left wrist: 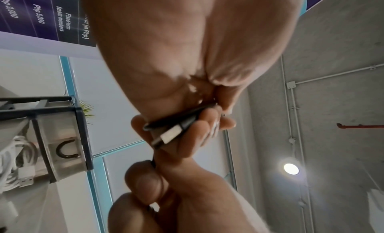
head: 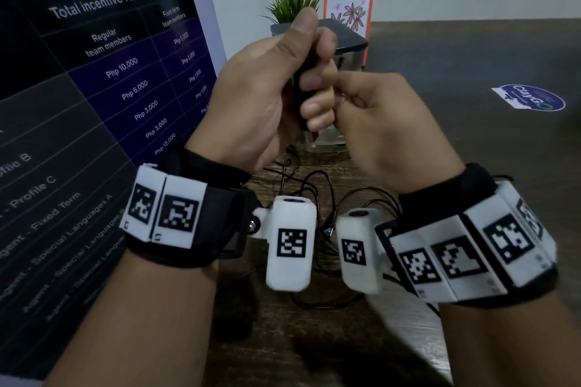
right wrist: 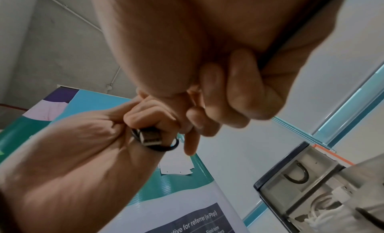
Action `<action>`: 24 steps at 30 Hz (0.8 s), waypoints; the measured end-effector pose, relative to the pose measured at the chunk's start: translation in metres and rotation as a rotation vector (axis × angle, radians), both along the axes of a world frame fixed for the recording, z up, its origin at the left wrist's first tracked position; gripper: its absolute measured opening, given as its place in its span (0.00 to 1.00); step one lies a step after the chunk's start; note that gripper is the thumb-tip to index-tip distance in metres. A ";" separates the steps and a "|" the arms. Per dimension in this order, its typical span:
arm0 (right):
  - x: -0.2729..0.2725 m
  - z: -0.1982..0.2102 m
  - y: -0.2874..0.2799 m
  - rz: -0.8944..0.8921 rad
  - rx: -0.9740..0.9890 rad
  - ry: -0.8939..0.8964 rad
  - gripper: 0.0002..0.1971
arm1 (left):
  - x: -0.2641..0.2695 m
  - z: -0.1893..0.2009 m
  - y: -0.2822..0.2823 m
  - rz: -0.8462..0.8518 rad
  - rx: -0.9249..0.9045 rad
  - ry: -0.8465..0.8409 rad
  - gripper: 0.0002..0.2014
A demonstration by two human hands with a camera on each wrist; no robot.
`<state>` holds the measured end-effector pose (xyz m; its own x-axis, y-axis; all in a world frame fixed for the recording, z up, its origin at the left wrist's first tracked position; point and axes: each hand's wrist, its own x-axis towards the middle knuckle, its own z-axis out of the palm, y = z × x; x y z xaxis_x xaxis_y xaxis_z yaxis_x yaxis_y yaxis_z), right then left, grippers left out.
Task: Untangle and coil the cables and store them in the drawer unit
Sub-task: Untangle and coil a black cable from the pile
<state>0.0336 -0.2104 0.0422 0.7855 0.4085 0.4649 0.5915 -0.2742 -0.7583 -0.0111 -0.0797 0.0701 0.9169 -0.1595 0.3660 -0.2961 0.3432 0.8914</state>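
My left hand [head: 267, 88] is raised above the table and grips a small coil of black cable [head: 301, 97] in its fist. A silver USB plug [left wrist: 171, 133] sticks out of the coil [right wrist: 153, 148] by the curled fingers. My right hand [head: 377, 122] is pressed against the left fist, its fingers curled and pinching a thin black strand [left wrist: 153, 162] that leads from the coil. More black cable [head: 317, 192] lies tangled on the table under my wrists. The drawer unit [head: 349, 41], dark-topped with clear drawers, stands just behind my hands.
A white cable [left wrist: 16, 154] lies in one clear drawer of the unit [right wrist: 290, 179]. A large poster board [head: 110, 72] leans at the left. A potted plant [head: 292, 3] and a framed drawing [head: 349, 9] stand behind the unit. A round sticker [head: 531, 97] marks the dark table at the right.
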 end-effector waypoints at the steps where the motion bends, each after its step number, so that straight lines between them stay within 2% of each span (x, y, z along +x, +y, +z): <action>1: -0.001 0.001 -0.001 0.028 0.027 0.011 0.14 | 0.001 -0.001 -0.001 -0.005 -0.018 -0.001 0.17; 4: -0.001 0.001 -0.004 0.042 -0.003 0.027 0.18 | 0.002 -0.003 -0.004 0.000 -0.047 -0.028 0.10; 8: -0.008 0.003 -0.004 0.048 -0.298 -0.007 0.20 | 0.003 -0.001 0.005 -0.005 -0.240 -0.026 0.06; 10: -0.014 0.007 -0.004 0.088 -0.401 0.004 0.18 | 0.005 -0.001 0.014 0.087 -0.298 -0.039 0.07; 11: -0.018 0.010 -0.005 0.109 -0.434 0.015 0.16 | 0.007 -0.002 0.018 0.179 -0.272 -0.046 0.07; 13: -0.023 0.016 -0.008 0.140 -0.469 0.039 0.15 | 0.010 -0.005 0.027 0.421 -0.054 -0.090 0.08; 15: -0.028 0.023 -0.013 0.160 -0.443 0.054 0.15 | 0.011 -0.009 0.034 0.651 0.375 -0.146 0.09; 17: -0.030 0.028 -0.017 0.148 -0.371 0.040 0.15 | 0.012 -0.014 0.036 0.726 0.710 -0.117 0.10; 20: -0.026 0.032 -0.020 0.077 -0.185 -0.045 0.12 | 0.012 -0.018 0.034 0.586 0.783 0.009 0.14; 24: -0.020 0.030 -0.021 0.025 -0.029 -0.101 0.09 | 0.001 -0.010 0.019 0.458 0.782 0.113 0.34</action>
<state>0.0138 -0.2315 0.0724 0.7242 0.4423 0.5291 0.6719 -0.2794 -0.6860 -0.0099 -0.0608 0.0600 0.9754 0.0640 0.2111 -0.1516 -0.5009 0.8522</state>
